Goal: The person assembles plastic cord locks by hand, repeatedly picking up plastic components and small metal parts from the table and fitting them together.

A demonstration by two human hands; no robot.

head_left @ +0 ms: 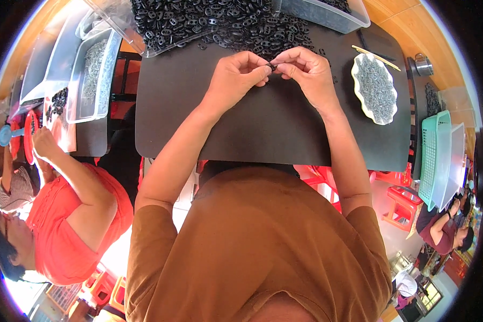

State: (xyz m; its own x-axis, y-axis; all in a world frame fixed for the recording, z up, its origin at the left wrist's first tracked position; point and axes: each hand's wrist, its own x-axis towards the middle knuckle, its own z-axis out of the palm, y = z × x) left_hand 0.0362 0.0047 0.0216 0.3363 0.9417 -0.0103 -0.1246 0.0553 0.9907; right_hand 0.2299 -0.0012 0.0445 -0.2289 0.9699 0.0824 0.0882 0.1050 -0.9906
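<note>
In the head view, two hands, the left hand (232,79) and the right hand (311,74), pinch what looks like one small black piece (272,67). It sits between both sets of thumb and finger tips, over one dark table (252,134), near a heap of black pieces (263,36) too many to count. One scalloped dish (356,76) stands beyond the right hand.
</note>
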